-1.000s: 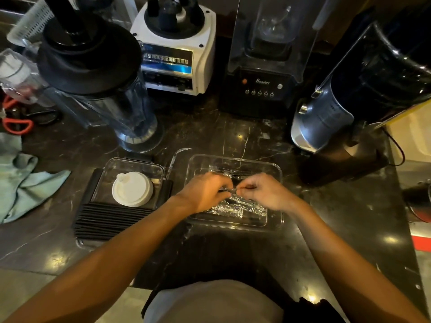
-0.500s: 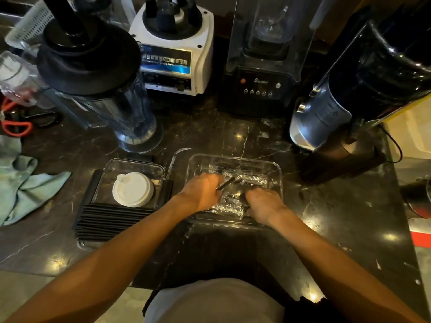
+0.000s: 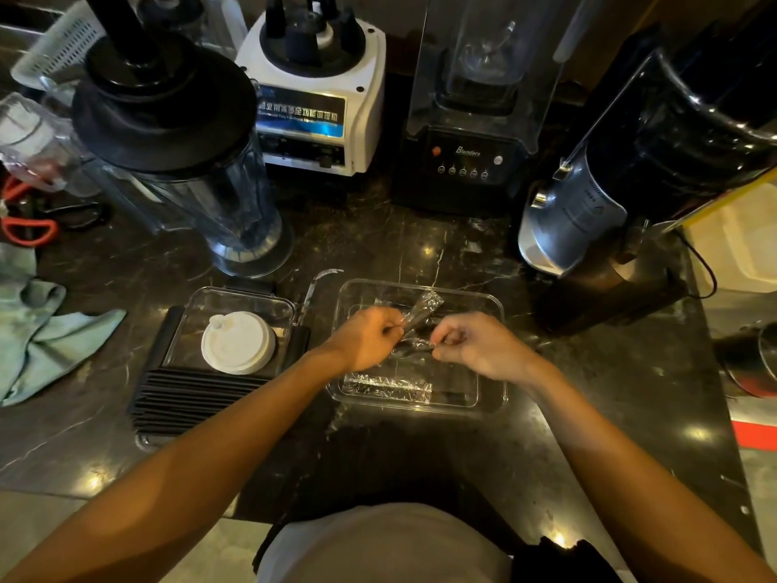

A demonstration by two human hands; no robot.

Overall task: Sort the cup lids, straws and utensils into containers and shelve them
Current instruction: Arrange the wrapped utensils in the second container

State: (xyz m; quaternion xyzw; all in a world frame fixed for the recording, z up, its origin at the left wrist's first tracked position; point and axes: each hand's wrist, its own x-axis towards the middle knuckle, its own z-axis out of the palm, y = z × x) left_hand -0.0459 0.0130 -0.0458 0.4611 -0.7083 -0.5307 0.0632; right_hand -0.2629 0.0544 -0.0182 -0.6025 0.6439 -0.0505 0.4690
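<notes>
The black machine straight beyond my hands reads "Blenders" [image 3: 467, 151] in pale script above a row of round buttons. The white blender base [image 3: 313, 94] beyond my left hand carries a blue-and-black label with a line of Chinese characters that I cannot make out clearly.

My left hand [image 3: 365, 339] is curled around one end of a wrapped utensil [image 3: 424, 310], whose crinkly clear wrapper sticks up and away from my knuckles. My right hand [image 3: 477, 346] pinches another wrapped dark utensil [image 3: 414, 346] lying between the two hands. Both hands hover over the clear container [image 3: 496, 307] on the dark marble table [image 3: 420, 448], close together but not touching each other. Another wrapped piece [image 3: 387, 384] lies in the container on the near side, just under my wrists.

To the left of my left hand sits a second clear container [image 3: 235, 296] holding a white cup lid [image 3: 236, 342], resting on a stack of black straws [image 3: 189, 399].
</notes>
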